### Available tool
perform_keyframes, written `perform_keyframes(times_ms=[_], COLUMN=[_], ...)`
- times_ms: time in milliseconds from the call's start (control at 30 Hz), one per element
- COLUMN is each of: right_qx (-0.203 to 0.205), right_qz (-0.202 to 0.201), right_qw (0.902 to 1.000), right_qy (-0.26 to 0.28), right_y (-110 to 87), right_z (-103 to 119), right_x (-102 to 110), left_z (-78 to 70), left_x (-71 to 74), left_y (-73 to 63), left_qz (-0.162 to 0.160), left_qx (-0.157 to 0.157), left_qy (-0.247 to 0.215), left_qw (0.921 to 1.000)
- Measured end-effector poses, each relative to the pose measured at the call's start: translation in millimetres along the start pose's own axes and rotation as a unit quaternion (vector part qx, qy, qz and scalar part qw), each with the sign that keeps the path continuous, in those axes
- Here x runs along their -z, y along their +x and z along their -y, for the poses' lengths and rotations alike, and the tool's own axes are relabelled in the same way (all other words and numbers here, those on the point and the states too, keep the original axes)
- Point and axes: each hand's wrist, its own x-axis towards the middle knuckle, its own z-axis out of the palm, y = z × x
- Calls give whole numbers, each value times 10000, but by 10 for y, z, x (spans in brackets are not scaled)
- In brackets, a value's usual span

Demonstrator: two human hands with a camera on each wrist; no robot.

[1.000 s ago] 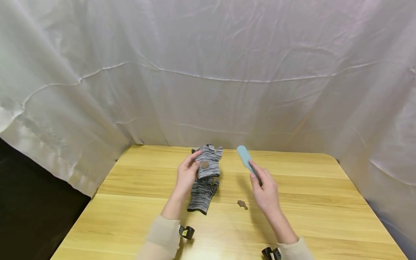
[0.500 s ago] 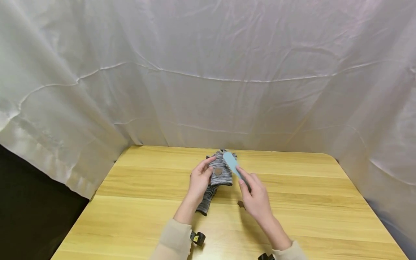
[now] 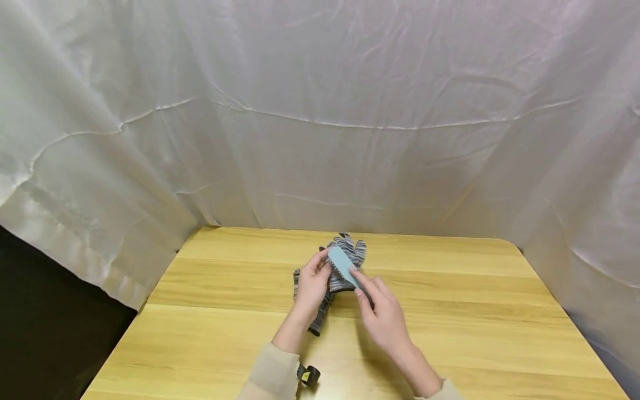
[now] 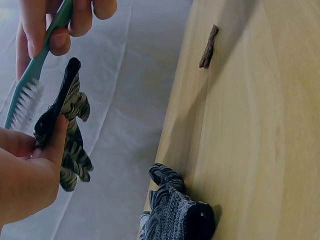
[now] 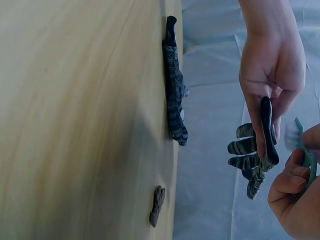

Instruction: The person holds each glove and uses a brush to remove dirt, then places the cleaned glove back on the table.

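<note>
My left hand (image 3: 311, 283) pinches a grey-and-black striped knit glove (image 3: 357, 254) by its cuff side, raised above the table. In my right hand (image 3: 385, 318) is a light blue brush (image 3: 342, 262), gripped by its handle with the forefinger along its back. White bristles (image 4: 27, 104) face the glove; the right wrist view shows a narrow gap between them. The brush head covers part of the glove in the head view. Below lies a second striped glove (image 3: 322, 316), partly hidden by my left hand. In the left wrist view, its dark cuff (image 4: 199, 221) shows.
On the wooden table (image 3: 480, 311) lies a small dark brown piece (image 4: 209, 47), seen in both wrist views and hidden in the head view. A grey curtain (image 3: 350, 139) hangs behind the table and along its sides.
The brush has swung left over the held glove, hiding the round brown patch seen on it earlier. My left hand and the glove have moved right and slightly nearer.
</note>
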Motion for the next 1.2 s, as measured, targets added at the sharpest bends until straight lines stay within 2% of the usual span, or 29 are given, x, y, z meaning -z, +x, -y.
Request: perform_keyframes(times_ms=[133,333,533,1033,1200], right_qx=[-36,-355,-594,-746,-831], right_qz=[71,217,260,101,2], right_qw=[10000,9991,9977,9965,9958], right_qy=[-5,-63,-179,-375,-388], right_y=[-16,-17,-3,44,57], right_z=[21,32,32,-1,-14], right_x=[-31,-48,-44,-14,8], left_z=[-14,-24,-53,-60,-56], left_x=[19,49,61,76,60], left_y=[3,16,20,40,40], left_qz=[-53,-38,-111,-128,-30], left_qx=[49,204,154,179,162], left_qy=[-142,-351,-407,-394,-325], left_qw=[9999,9992,9990,9990,9993])
